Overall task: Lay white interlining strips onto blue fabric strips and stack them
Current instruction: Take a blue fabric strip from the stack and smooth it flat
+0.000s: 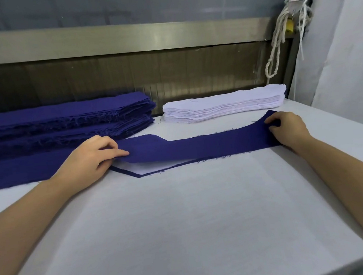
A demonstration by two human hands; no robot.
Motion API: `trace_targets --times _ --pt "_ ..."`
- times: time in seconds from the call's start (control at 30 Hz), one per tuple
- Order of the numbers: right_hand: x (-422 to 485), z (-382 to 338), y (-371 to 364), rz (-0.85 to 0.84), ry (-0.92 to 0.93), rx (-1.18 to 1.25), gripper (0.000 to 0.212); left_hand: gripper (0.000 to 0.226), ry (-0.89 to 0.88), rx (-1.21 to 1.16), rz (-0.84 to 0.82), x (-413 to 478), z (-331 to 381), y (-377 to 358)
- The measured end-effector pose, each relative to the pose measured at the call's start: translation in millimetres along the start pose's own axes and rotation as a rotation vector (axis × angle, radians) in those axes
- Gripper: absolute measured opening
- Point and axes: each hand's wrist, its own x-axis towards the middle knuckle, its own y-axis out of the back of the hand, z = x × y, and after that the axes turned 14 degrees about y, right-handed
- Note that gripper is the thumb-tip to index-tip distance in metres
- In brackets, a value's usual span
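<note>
A long blue fabric strip (199, 145) stretches across the table between my two hands. My left hand (90, 157) pinches its left part, thumb under and fingers on top. My right hand (287, 129) grips its right end with curled fingers. Under the strip lies a white interlining strip (150, 166) on another blue piece, whose dark edge (135, 175) shows along the front. A pile of blue strips (62, 123) sits at the back left. A stack of white interlining strips (224, 106) stands at the back right.
The white padded table (185, 226) fills the foreground. A metal rail (121, 39) and a dark slatted panel run along the back. Knotted white cords (281, 32) hang at the back right beside a white cloth wall (340, 42).
</note>
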Motion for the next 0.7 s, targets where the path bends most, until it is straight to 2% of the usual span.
trace_targets --times 0.17,0.33,0.47,0.6,0.7 --pt "2.1 0.6 1.3 0.063 0.040 -0.048 0.030 0.045 -0.054 0.085 -0.012 2.4 0.5 -1.4" --pt "4.5 4.6 -0.1 0.002 0.022 -0.070 0.030 0.047 -0.055 0.097 -0.016 2.3 0.1 -2.9" --pt "5.5 5.9 -1.3 -0.050 -0.004 -0.093 0.033 0.038 -0.027 0.086 -0.018 1.8 0.7 -3.6" --pt "5.7 3.7 -1.3 -0.109 -0.041 -0.134 0.029 0.049 0.127 -0.052 -0.098 0.8 -1.7 -3.6" --pt "5.3 2.2 -0.8 -0.126 -0.053 -0.177 0.022 0.044 0.239 -0.088 -0.092 1.4 -1.5 -7.8"
